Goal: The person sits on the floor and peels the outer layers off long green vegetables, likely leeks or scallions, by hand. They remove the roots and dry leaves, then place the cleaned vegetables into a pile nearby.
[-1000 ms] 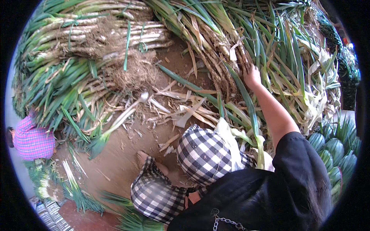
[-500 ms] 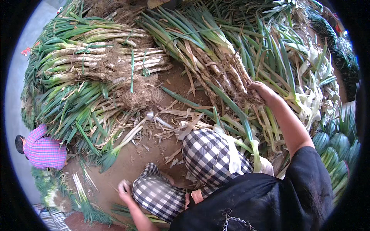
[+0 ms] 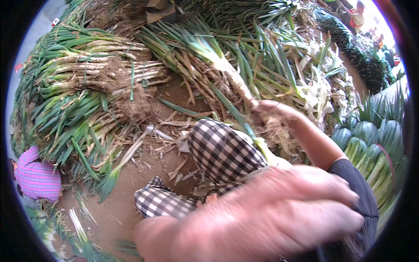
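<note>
One brown dirt floor (image 3: 124,196) bears a leek pile (image 3: 74,83); a plaid-shirted co-worker (image 3: 39,177) is beside the pile. Right of the pile, the blurred left hand (image 3: 266,209) extends parted fingers; the right hand (image 3: 276,111) grips one leek (image 3: 235,81) near its roots.

In the right hand (image 3: 274,110), the leek (image 3: 233,77) is showing a smooth, slightly glossy shaft; under that hand, roots (image 3: 279,133) are looking rough and stringy. To its right, husks (image 3: 321,94) are appearing dry and papery, and bunches (image 3: 365,132) are looking smooth and waxy. Beyond the left hand (image 3: 266,212), trousers (image 3: 224,150) are showing matt woven cloth; farther left, the ground (image 3: 117,183) is looking dull and gritty.
</note>
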Tool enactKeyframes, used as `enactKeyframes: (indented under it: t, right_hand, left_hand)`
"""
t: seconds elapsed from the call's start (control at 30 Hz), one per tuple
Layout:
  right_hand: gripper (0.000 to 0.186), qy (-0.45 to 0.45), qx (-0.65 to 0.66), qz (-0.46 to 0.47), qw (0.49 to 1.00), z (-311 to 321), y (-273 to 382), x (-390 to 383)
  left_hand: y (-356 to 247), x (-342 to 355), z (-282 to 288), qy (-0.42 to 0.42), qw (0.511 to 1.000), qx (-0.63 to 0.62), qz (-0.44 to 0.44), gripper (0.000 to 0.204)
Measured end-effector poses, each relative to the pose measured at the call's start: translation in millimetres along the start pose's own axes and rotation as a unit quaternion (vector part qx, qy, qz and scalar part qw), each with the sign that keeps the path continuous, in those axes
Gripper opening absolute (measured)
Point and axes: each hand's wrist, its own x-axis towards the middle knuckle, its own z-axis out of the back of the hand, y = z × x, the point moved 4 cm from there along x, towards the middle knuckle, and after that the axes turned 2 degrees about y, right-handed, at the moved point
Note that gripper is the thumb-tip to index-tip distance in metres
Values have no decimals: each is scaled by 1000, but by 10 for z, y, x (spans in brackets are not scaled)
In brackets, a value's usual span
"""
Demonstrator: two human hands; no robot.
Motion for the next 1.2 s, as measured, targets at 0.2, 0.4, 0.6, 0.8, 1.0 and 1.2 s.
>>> enactKeyframes:
  t: [0.2,0.4,0.6,0.8,1.0,1.2]
  right_hand:
    - [18,8,-167,-9,986,-100,-649,324]
    - [21,-43,-28,-73,996,334,-695,841]
    - [23,-90,-239,164,953,-162,382,211]
    - [45,60,-263,116,956,-947,290,-1045]
    - [41,218,-373,19,902,-1299,140,-1675]
    - [33,230,-539,89,805,-975,232,-1885]
  left_hand:
    - [-68,-132,-302,109,986,89,-94,25]
    - [-152,-186,-493,157,966,131,-160,26]
    - [35,1,-383,153,959,204,-123,28]
    - [1345,-225,896,-274,923,121,241,57]
    - [2203,-277,1489,-285,881,-359,120,60]
    - [1920,-321,1559,-257,770,-584,-8,30]
